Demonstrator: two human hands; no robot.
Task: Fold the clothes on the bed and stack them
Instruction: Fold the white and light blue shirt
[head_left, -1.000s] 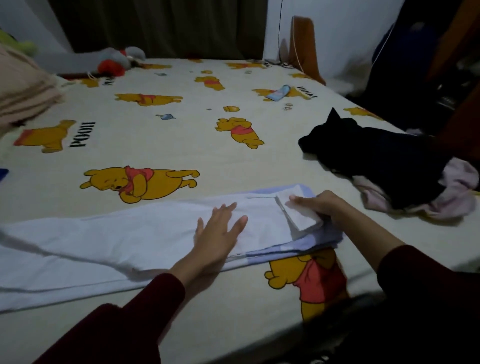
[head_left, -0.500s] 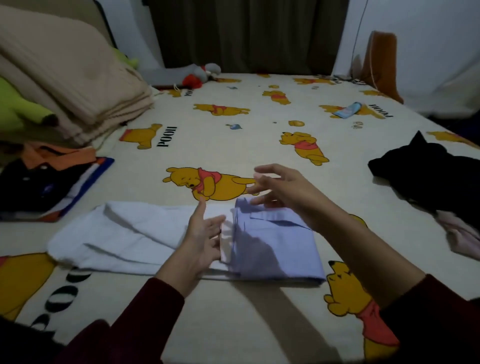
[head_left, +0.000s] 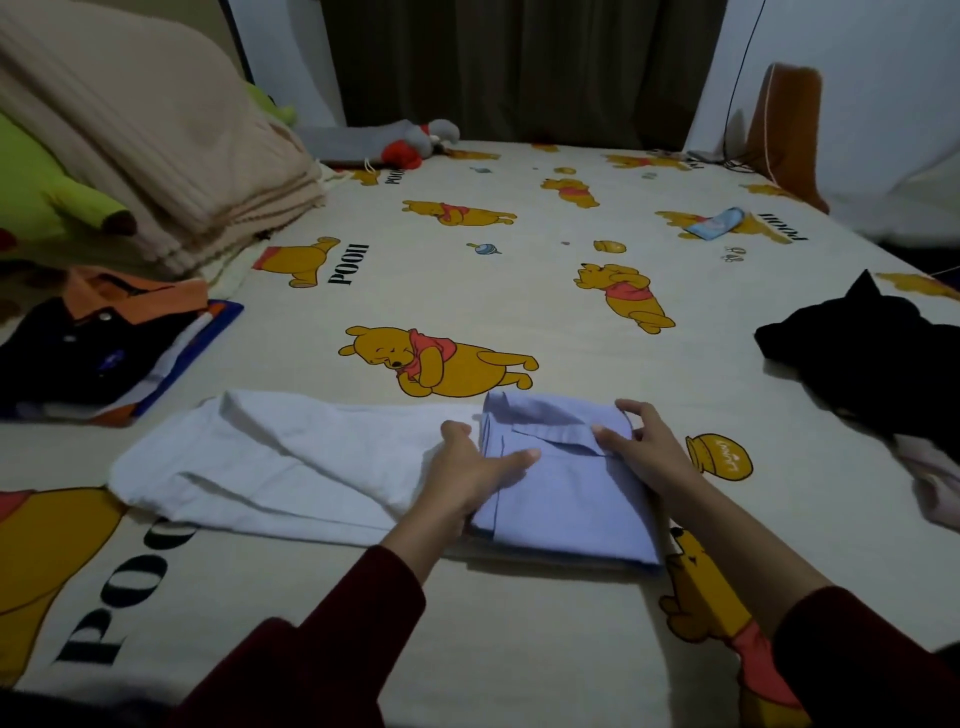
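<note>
— Left hand (head_left: 470, 470)?
— Gripping the left edge of the folded lavender panel (head_left: 566, 493), thumb on top.
— Right hand (head_left: 641, 449)?
— Fingers curled round its far right corner, thumb pressing the flap.
— Rest of the garment?
— White length (head_left: 270, 462) trailing left of the fingers, flat on the Pooh bedsheet (head_left: 519, 291).

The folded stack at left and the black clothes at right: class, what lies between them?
In the head view, the light blue garment, held by both hands, on the bedsheet.
</note>
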